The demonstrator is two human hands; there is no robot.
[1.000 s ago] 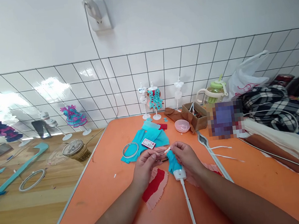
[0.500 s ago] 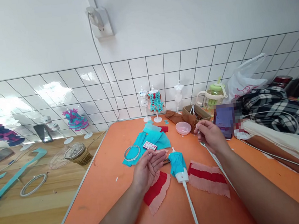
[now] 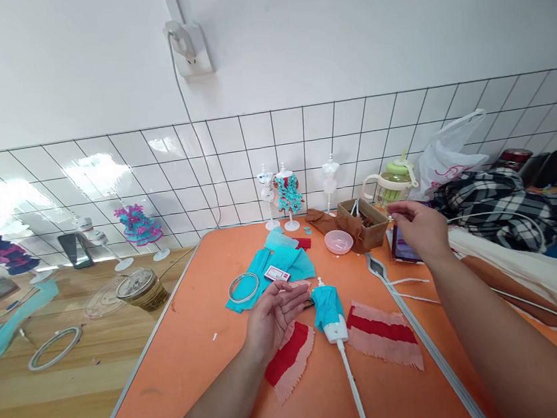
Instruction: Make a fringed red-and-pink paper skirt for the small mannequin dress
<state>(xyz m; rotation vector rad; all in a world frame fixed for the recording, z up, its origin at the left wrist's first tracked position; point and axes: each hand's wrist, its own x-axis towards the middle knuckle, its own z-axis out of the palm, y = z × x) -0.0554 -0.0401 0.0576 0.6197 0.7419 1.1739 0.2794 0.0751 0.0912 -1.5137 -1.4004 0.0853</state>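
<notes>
Left of centre in the frame, a wide piece of turquoise cloth (image 3: 298,260) lies on the orange worktop (image 3: 190,366); a round silver ring (image 3: 243,300) and a small white-and-maroon box (image 3: 276,273) rest on it, perhaps simply parked within reach. Below them, the left hand (image 3: 274,320) is half turned palm up, fingers extended and softly curved, its forearm slanting in from the bottom edge; whether this grip pinches anything thin, I cannot tell. A frayed pink cloth strip with a red band (image 3: 290,358) lies partly beneath it.

In the lower centre, a small white dress form wrapped in turquoise cloth (image 3: 328,307) lies with its stand toward the bottom edge, probably so its cloth faces up for handling. A second pink-and-red strip (image 3: 383,332) is spread flat to its right, seemingly to keep it smooth.

Right of centre, the right hand (image 3: 419,230) is raised beside an open brown cardboard box (image 3: 374,233), wrist bent, fingertips drawn toward the thumb; any thread between them is too fine to confirm.
</notes>
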